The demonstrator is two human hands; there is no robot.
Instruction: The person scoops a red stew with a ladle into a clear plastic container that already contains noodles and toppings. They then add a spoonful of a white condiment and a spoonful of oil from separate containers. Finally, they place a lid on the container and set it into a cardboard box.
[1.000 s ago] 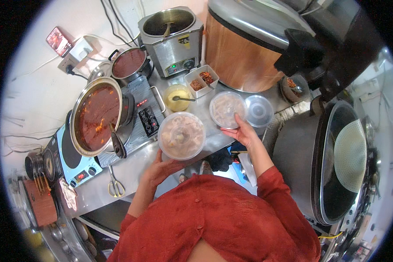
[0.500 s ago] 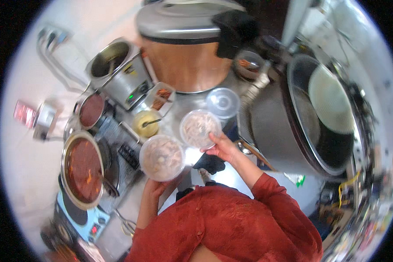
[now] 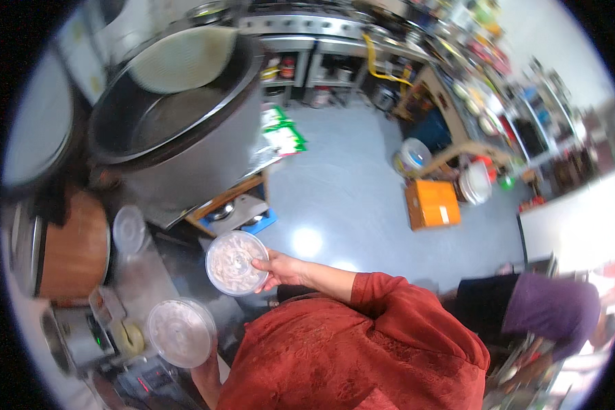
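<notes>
A round clear plastic tub with a lid and pale, shredded-looking food inside is gripped at its edge by my right hand, thumb on top of the lid. From below, my left hand supports a second lidded tub with similar pale contents; its fingers are mostly hidden under the tub. Both tubs are held in front of my body, apart from each other. Nearest to them lies a loose clear lid on the metal counter.
A large grey vat stands at the upper left, above a copper-coloured drum. An orange box and a white bucket sit on the blue-grey floor. A person in purple is at the right; a stove is at the back.
My view has swung right, from the counter with pots to the open floor and stove. Both tubs stay in my hands and have come away from the counter.
</notes>
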